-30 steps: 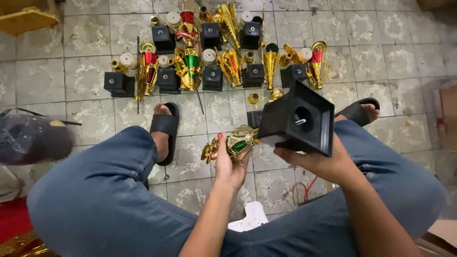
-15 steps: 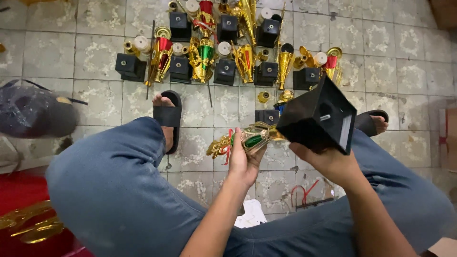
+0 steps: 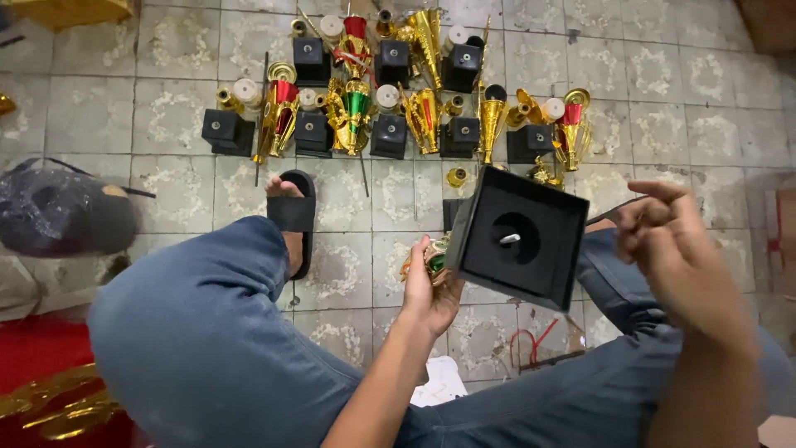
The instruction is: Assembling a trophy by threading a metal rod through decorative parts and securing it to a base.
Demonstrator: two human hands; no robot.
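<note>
I see a floor of worn grey-white square tiles point(image 3: 91, 108) with dark grout lines. Left of it lies a red cloth point(image 3: 33, 357); a dark crumpled bag point(image 3: 58, 211) sits above that cloth.

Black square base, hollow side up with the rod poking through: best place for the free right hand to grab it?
Probably the right rim wall of the black base, approached from the right. The hollow underside faces the camera, so fingers can pinch that wall. The left hand already holds the trophy body at the left; the right hand is free.
</note>
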